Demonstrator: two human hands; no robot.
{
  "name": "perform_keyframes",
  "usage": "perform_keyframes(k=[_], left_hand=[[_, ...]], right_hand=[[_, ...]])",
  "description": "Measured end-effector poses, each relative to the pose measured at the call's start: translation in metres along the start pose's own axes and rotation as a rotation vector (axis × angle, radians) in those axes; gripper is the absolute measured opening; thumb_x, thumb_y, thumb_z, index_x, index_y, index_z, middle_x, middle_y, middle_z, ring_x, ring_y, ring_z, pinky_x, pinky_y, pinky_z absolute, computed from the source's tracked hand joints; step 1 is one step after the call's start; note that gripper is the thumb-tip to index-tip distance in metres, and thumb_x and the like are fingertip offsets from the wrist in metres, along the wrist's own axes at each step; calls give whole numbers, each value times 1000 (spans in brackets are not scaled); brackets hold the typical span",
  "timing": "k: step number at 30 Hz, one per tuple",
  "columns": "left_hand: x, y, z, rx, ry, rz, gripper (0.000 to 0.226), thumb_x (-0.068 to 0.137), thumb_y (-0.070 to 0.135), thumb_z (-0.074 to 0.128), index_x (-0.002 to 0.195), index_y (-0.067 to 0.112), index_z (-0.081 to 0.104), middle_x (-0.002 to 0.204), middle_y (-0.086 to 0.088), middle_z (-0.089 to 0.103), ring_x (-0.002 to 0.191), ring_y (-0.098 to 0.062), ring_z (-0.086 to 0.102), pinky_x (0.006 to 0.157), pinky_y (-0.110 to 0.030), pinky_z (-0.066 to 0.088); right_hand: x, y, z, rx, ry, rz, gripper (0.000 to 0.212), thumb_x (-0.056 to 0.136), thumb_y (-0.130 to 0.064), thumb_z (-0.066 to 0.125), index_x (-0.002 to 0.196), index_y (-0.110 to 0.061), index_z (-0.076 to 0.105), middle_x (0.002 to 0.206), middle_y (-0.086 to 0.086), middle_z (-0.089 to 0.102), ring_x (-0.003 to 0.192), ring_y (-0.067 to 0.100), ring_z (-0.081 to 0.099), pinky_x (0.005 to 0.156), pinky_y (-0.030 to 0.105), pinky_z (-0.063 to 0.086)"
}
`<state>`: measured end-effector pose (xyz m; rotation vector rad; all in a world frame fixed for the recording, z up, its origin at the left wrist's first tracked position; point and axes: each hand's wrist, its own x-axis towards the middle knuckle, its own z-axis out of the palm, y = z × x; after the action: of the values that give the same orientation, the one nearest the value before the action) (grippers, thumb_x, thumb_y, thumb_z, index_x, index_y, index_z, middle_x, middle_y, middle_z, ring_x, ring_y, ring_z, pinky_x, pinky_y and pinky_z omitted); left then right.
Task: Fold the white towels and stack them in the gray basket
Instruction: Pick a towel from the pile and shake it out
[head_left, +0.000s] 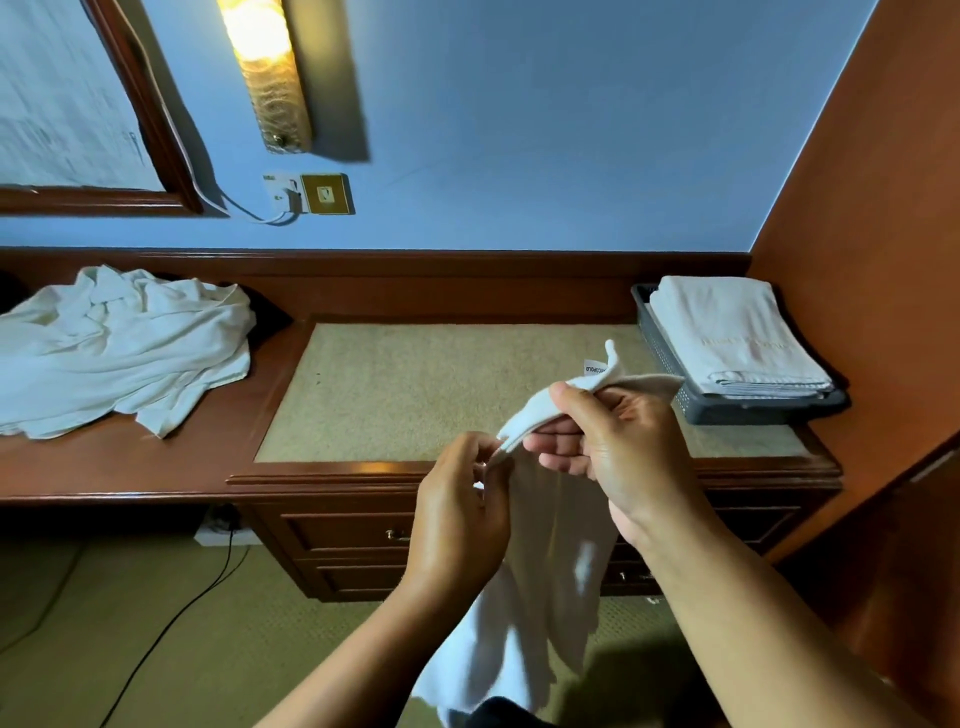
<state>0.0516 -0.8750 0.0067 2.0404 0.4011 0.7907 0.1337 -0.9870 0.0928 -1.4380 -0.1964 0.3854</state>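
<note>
I hold a white towel (540, 582) in front of the dresser; most of it hangs down toward the floor. My right hand (618, 447) pinches its upper edge near a corner with a small label. My left hand (462, 509) pinches the same edge a little lower and to the left. The gray basket (670, 364) stands at the right end of the dresser top with folded white towels (737, 332) stacked in it. A pile of unfolded white towels (119, 343) lies on the lower desk at the left.
The dresser top has a beige inset (426, 389) with a wooden rim. A wooden wardrobe side (872, 260) rises right beside the basket. A black cable (171, 623) runs across the carpet at lower left. A lamp and a mirror hang on the blue wall.
</note>
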Motion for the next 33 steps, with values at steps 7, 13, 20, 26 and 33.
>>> perform_keyframes(k=[7, 13, 20, 26, 33], left_hand=[[15, 8, -8, -123, -220, -11, 16, 104, 21, 51, 92, 21, 61, 75, -4, 61, 65, -10, 52, 62, -28, 44], [35, 23, -21, -117, -333, 50, 22, 99, 30, 46, 88, 22, 63, 73, -8, 62, 65, -26, 58, 59, -40, 45], [50, 34, -23, -71, -454, 125, 24, 99, 30, 46, 82, 23, 61, 67, 6, 56, 63, -4, 51, 59, -28, 42], [60, 43, -27, -44, -459, 183, 24, 99, 30, 46, 82, 25, 64, 73, 4, 64, 69, -10, 60, 63, -36, 48], [73, 35, -46, -15, -410, 233, 25, 98, 38, 46, 80, 34, 62, 76, 12, 65, 71, -8, 62, 62, -25, 48]], right_hand=[[10, 1, -15, 41, 67, 23, 22, 96, -19, 64, 80, -3, 68, 69, 16, 72, 61, 25, 73, 52, 29, 56], [6, 8, -33, -159, -65, 49, 27, 99, -18, 54, 82, -9, 72, 76, 13, 75, 72, 28, 71, 68, 38, 55], [0, 30, -48, -697, -120, -591, 29, 83, -23, 62, 111, -23, 57, 109, -10, 59, 110, 5, 56, 92, 14, 42], [9, 50, -48, -511, -316, -497, 13, 85, -13, 49, 90, -17, 60, 78, -2, 59, 75, 14, 57, 65, 37, 47], [26, 50, -62, -572, -401, -509, 26, 85, -35, 44, 65, -17, 45, 62, -10, 42, 61, 4, 41, 56, 21, 32]])
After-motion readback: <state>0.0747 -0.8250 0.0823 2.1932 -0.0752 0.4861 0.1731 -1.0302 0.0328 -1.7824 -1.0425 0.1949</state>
